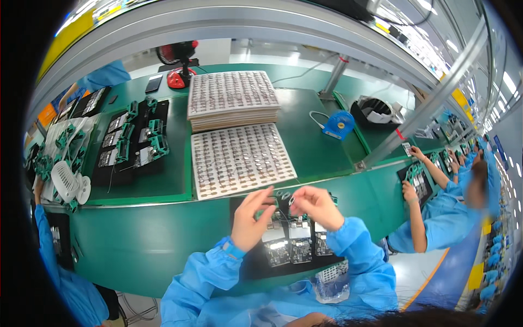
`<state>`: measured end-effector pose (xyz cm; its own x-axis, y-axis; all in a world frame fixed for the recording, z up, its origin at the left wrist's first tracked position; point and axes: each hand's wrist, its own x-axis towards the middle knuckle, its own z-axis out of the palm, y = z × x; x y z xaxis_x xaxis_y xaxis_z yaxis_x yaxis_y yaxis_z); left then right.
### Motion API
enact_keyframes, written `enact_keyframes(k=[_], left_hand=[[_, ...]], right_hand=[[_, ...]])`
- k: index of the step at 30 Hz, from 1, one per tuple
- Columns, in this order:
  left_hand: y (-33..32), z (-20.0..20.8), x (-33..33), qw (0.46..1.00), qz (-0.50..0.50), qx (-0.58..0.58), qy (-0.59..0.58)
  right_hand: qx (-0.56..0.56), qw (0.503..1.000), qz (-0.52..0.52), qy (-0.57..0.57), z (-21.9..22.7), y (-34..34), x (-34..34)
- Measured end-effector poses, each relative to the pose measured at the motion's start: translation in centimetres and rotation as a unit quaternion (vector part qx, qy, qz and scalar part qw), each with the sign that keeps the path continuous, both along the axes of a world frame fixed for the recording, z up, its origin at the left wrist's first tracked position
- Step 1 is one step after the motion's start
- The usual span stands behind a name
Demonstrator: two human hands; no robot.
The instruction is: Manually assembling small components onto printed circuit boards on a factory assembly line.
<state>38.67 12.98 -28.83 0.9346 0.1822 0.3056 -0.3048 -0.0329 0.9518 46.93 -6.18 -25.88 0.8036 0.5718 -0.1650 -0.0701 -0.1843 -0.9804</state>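
Observation:
My left hand, with a blue band at its wrist, hovers over the left part of a black mat. Its fingers are apart, and nothing shows in them. To the right, my right hand pinches a small, shiny, ring-like part between thumb and forefinger. Below the hands lie several circuit boards side by side on the mat, with silvery parts at their far ends. Thin dark wires and small green pieces show between my hands, partly hidden by the fingers.
Beyond the mat lies a white tray of small metallic parts, before a stack of similar trays. Green clamp fixtures with boards stand left; a blue fan stands right. A metal post rises there. Co-workers sit at both sides.

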Motion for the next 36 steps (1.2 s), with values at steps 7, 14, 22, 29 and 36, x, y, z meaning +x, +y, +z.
enact_keyframes(k=[7, 14, 22, 29, 36], left_hand=[[-5.0, -1.2, 0.5, 0.984, -0.108, 0.141, -0.001], [-10.3, -4.0, 5.0, 0.959, -0.113, 0.256, -0.051], [-12.5, -4.6, 8.6, 0.932, -0.068, 0.339, -0.106], [-12.4, -4.8, 8.3, 0.920, -0.092, 0.368, -0.099], [-10.6, -4.6, 7.3, 0.815, -0.097, 0.546, -0.168]], right_hand=[[0.038, 0.988, -0.147, 0.005, -4.0, -6.1, -7.4], [-0.073, 0.953, -0.252, -0.151, -7.2, -8.7, -7.3], [-0.163, 0.901, -0.272, -0.295, -7.4, -8.6, -4.4], [-0.165, 0.906, -0.277, -0.274, -8.1, -9.3, -4.2], [-0.060, 0.913, -0.303, -0.267, -7.2, -9.2, -5.0]])
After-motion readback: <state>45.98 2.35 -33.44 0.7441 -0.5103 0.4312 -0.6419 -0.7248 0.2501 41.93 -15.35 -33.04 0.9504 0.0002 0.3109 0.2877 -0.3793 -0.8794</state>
